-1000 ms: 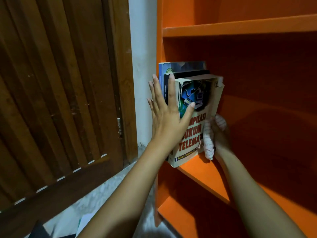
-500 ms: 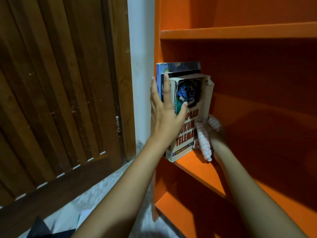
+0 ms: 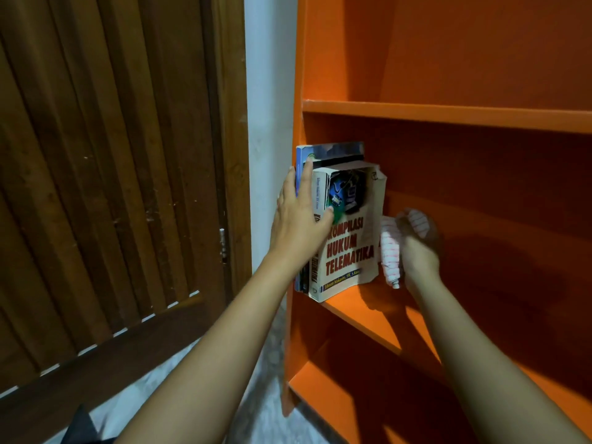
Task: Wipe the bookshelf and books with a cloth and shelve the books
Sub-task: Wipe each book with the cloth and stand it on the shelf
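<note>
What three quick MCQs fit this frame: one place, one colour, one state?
1. Where do the books stand?
A) left end of a shelf
B) right end of a shelf
C) on the floor

2. What colour is the bookshelf?
A) white
B) orange
C) green

3. The cloth is:
A) draped over the books
B) lying flat on a shelf
C) gripped by the right hand

Key: 1A, they stand against the left side wall; 2B, every board is orange; 3C, the fingers curl round it.
</note>
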A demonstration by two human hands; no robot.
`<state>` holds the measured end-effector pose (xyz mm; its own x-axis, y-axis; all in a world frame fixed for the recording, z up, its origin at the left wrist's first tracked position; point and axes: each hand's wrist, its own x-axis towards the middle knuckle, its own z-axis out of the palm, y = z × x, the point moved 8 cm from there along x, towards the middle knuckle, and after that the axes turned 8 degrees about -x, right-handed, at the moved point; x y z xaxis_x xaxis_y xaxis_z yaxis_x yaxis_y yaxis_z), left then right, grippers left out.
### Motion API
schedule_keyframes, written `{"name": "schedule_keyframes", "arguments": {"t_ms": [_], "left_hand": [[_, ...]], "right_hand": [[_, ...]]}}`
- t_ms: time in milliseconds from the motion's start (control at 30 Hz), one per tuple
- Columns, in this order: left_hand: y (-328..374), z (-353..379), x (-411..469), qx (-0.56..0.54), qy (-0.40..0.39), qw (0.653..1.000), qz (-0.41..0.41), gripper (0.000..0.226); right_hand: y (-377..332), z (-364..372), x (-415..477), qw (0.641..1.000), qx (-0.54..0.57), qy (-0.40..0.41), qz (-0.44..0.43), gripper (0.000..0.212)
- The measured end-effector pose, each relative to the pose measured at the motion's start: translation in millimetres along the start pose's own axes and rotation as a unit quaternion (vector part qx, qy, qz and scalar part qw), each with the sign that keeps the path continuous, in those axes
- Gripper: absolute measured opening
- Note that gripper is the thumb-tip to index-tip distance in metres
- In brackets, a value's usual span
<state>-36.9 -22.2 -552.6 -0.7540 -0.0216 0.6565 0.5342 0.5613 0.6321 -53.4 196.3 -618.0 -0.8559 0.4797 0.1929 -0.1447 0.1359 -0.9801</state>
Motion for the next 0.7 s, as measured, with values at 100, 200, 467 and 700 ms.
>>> {"name": "schedule_keyframes", "arguments": {"t_ms": [100, 200, 467, 700], "left_hand": [[9, -30, -3, 0.006, 0.018, 1.000, 0.025, 0.066], [5, -67, -13, 0.033, 0.031, 0.999, 0.019, 0.057], [-112, -150, -98, 0.111, 0.033, 0.987, -0.109, 0.040], [-320, -152, -256, 0.117, -0.061, 0.917, -0.377, 0.037]], "right_hand": [[-36, 1, -19, 0.995, 0.016, 0.029, -0.092, 0.008], [-79, 23, -52, 0.971, -0.045, 0.007, -0.234, 0.004], [-38, 153, -145, 0.933, -0.133, -0.150, -0.300, 0.014], [219, 252, -242, 0.868, -0.299, -0.394, -0.049, 0.012]]}}
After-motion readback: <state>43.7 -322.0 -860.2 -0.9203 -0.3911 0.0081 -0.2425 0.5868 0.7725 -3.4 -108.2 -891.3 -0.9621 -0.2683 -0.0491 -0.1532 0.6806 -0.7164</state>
